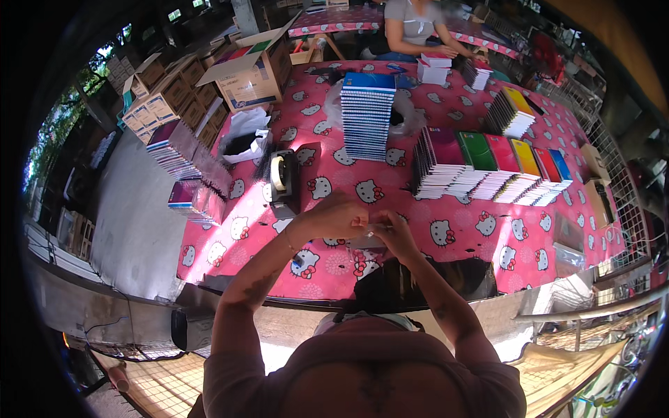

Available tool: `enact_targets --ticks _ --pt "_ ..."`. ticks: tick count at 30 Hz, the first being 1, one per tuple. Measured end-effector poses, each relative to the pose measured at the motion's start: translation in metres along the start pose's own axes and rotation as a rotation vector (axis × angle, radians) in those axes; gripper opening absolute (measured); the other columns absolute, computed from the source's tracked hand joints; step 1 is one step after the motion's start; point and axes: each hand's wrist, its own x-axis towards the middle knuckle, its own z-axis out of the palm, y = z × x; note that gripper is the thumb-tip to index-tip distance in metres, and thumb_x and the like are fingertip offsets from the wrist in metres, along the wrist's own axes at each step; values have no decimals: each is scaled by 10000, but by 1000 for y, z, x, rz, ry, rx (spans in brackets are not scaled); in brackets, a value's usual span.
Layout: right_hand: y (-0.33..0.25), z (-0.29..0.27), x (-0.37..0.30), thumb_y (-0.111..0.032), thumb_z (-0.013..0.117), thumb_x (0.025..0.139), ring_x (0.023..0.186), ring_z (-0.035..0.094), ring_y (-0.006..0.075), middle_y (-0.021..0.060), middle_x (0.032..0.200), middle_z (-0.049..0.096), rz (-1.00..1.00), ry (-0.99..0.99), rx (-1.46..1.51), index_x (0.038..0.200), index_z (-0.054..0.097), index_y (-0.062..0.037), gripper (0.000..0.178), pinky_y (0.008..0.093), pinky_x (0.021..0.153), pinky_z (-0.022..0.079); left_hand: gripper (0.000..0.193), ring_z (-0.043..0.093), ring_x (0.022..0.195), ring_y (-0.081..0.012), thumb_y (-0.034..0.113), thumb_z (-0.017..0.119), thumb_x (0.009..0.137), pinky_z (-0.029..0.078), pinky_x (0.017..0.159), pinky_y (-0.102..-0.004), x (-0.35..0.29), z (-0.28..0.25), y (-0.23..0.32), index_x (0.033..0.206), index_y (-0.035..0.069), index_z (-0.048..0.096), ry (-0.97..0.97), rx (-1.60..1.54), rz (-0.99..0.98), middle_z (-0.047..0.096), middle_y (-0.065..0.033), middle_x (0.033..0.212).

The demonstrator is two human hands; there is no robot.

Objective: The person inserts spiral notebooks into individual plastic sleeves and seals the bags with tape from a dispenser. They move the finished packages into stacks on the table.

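Observation:
My left hand (339,217) and my right hand (394,235) meet over the table's near middle, fingers pinched close together. Something small and pale sits between them, too small to name. Just under the fingers a greyish flat piece (367,242) shows in part; whether they touch it I cannot tell. Left of my left hand stands a black tape dispenser (284,202) with a roll of tape (278,173). Beyond my hands rises a tall stack of blue spiral notebooks (367,118). To the right, notebook stacks with purple (444,148), green (476,151) and yellow covers (525,157) stand in a row.
A pink patterned cloth (327,275) covers the table. At the left are plastic-wrapped notebooks (188,157), an open carton (249,78) and a white plastic bag (247,132). Across the table a person (418,31) sits by small stacks. Black material (428,284) lies at the near edge.

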Motion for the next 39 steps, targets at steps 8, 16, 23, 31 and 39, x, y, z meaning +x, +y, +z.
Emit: enact_targets --ticks 8,16,23,31,39 --pt "-14 14 -7 -54 658 920 1041 573 131 85 1163 595 34 -93 143 1368 476 -73 484 289 821 484 236 660 877 -163 229 703 902 499 811 -323 -5 88 -128 1080 75 689 -461 -1159 -336 712 -66 928" --pt "36 9 -38 -510 392 1050 1332 459 237 121 1425 489 -25 206 365 1519 355 -100 625 369 970 459 484 616 1121 -230 167 683 917 500 956 -341 -82 86 -66 1363 41 540 426 -1422 -446 629 -109 1236" --pt "18 51 -37 -614 269 1038 1421 374 282 134 1551 377 -4 -52 560 1581 208 -115 739 428 1091 379 714 547 1189 -286 111 855 733 467 996 -385 -122 79 13 1348 16 504 591 -428 -421 513 -168 1294" --pt "28 69 -35 -442 500 1031 1258 539 252 90 1410 497 120 32 271 1472 426 -94 566 431 1043 422 578 656 746 -162 331 791 868 545 650 -268 -302 -73 -117 1209 -40 508 1762 -291 -875 643 -99 881" --pt "63 64 -68 -330 646 969 1105 624 203 68 1176 642 187 120 262 1238 631 -43 394 363 939 486 1007 636 1046 -476 841 506 804 470 938 -492 -321 -96 -229 1102 -120 527 1458 63 -1637 653 -348 1045"
